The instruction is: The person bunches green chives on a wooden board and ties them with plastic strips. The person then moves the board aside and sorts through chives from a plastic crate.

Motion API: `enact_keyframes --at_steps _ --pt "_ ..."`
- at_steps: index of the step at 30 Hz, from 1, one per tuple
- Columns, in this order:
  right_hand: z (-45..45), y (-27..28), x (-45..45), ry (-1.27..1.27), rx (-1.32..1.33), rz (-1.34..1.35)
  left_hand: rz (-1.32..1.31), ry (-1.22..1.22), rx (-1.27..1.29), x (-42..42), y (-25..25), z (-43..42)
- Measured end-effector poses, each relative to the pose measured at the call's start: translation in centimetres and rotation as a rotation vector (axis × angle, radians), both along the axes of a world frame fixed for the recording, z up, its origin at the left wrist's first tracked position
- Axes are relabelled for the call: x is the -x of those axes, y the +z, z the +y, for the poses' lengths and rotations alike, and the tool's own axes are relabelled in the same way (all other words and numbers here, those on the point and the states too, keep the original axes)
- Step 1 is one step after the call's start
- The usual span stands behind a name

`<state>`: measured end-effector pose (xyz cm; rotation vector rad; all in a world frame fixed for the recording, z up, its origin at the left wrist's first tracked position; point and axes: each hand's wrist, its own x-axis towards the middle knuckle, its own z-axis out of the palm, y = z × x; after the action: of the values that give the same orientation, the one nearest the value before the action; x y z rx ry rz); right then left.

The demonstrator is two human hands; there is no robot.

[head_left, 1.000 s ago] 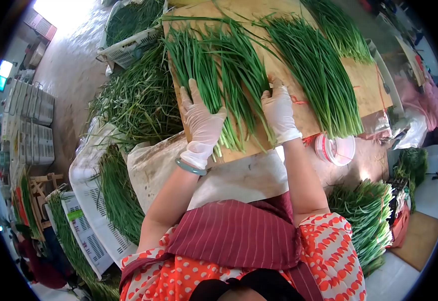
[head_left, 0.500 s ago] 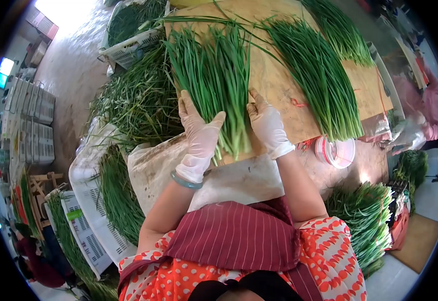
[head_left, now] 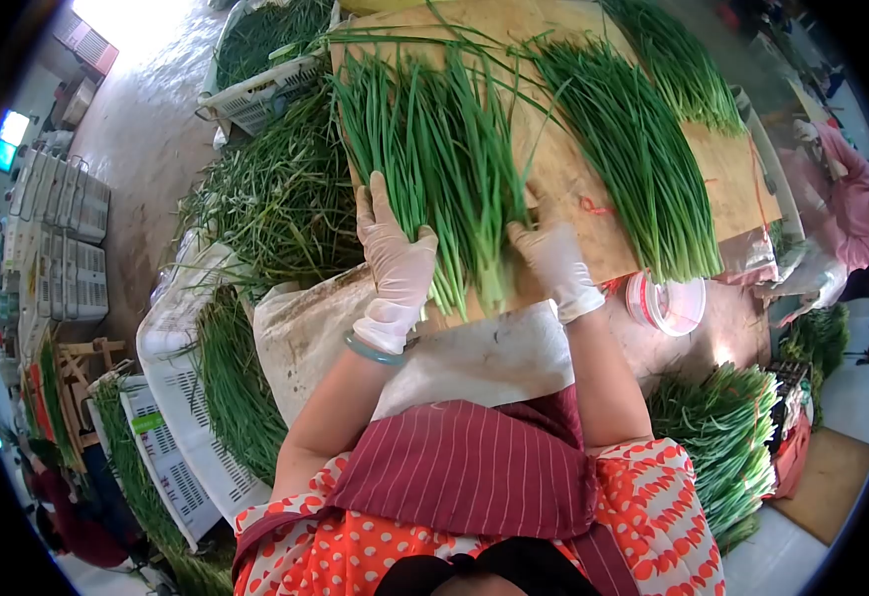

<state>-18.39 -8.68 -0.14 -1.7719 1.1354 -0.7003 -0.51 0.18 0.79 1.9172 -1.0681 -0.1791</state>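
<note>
A loose bunch of garlic chives [head_left: 444, 169] lies fanned on the wooden board, pale stem ends toward me. My left hand [head_left: 395, 263], in a thin whitish glove, rests along the bunch's left side, fingers stretched out and thumb apart over the stems. At the right edge, my gloved right hand [head_left: 556, 258] has its thumb and fingers closed around a few outer chives. Its fingertips are slightly blurred. A second bunch of chives [head_left: 633, 149] lies further right on the board, with a third bunch [head_left: 683, 74] beyond it.
The wooden board [head_left: 578, 233] carries a red tie [head_left: 593, 207]. A clear plastic tub [head_left: 666, 303] stands below its right edge. Loose greens [head_left: 265, 189] pile up on the left, near white crates [head_left: 171, 467]. Stacked chives [head_left: 722, 437] lie at lower right. A person in pink [head_left: 847, 194] is at far right.
My right hand has shifted right and slightly toward me, and the right part of the bunch has spread outward with it. My left hand has barely moved.
</note>
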Motion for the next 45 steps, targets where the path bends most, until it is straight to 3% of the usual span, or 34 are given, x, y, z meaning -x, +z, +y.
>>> enact_keyframes --at_steps 1,2,3,5,9,11,12,16,17,19,21,22,26,28,29,31,33,35,36,38,39,41,45 --pt "0.0 0.4 -0.2 -0.109 0.206 0.076 0.000 -0.001 -0.002 -0.2 -0.4 0.2" --pt "0.4 1.5 0.2 -0.243 0.238 0.355 0.003 -0.019 0.018 -0.4 -0.7 0.2" --pt "0.4 2.3 0.3 -0.245 0.240 0.354 0.005 -0.037 0.040 -0.4 -0.8 0.1" --pt "0.5 3.6 0.4 -0.315 0.658 0.391 0.020 -0.033 0.033 0.0 -0.2 0.2" --pt "3.8 7.1 -0.5 -0.057 0.338 0.545 0.069 -0.016 0.079 0.3 -0.2 0.1" --pt "4.7 5.9 -1.2 0.025 0.438 0.649 0.094 -0.023 0.097 0.4 0.2 0.2" --pt "4.8 4.8 -1.3 -0.063 0.557 0.614 0.109 -0.029 0.088 0.4 0.3 0.2" --pt "4.8 5.5 -1.6 -0.082 0.547 0.541 0.134 -0.022 0.067 0.5 0.9 0.2" --pt "4.6 5.5 -1.7 -0.140 0.667 0.505 0.135 -0.025 0.066 0.7 1.2 0.2" --pt "3.7 5.6 -1.6 -0.196 0.791 0.469 0.051 0.017 -0.087 1.1 1.9 0.1" --pt "2.4 5.3 -1.2 -0.241 0.703 0.812 -0.032 0.006 -0.105 1.9 2.3 -0.4" --pt "1.1 2.7 -0.7 -0.211 0.661 0.692 -0.117 -0.005 -0.122 2.3 2.4 -0.6" --pt "0.2 2.0 -0.3 -0.252 0.653 0.529 -0.219 -0.054 -0.323 3.6 2.2 -2.1" --pt "-0.5 1.5 0.3 -0.215 0.027 -0.060 -0.192 -0.042 -0.289 3.2 1.5 -2.2" --pt "-0.8 1.2 0.6 -0.219 0.029 -0.061 -0.168 -0.034 -0.256 2.9 1.0 -2.2" --pt "-0.8 0.9 1.2 -0.255 -0.347 -0.429 -0.137 -0.051 -0.161 2.2 0.1 -1.9" --pt "-0.6 1.6 1.7 -0.279 -0.396 -0.444 -0.124 -0.038 -0.168 2.0 0.0 -1.8" --pt "-0.6 1.7 2.0 -0.381 -0.155 -0.345 -0.088 -0.034 -0.148 2.1 0.0 -1.7" --pt "-0.7 1.4 1.9 -0.382 -0.154 -0.346 -0.069 -0.035 -0.120 2.1 0.0 -1.6" --pt "-0.7 1.1 1.3 -0.333 0.821 0.156 -0.052 -0.040 -0.095 2.2 0.0 -1.5" --pt "-0.3 1.3 1.1 -0.338 0.819 0.157 -0.059 -0.029 -0.108 2.2 0.0 -1.5" --pt "0.9 3.3 -0.2 -0.164 0.256 0.353 -0.067 -0.017 -0.121 2.2 -0.1 -1.4" --pt "0.3 2.6 -0.5 -0.295 0.306 0.456 -0.058 -0.042 -0.099 2.0 -0.3 -1.2"
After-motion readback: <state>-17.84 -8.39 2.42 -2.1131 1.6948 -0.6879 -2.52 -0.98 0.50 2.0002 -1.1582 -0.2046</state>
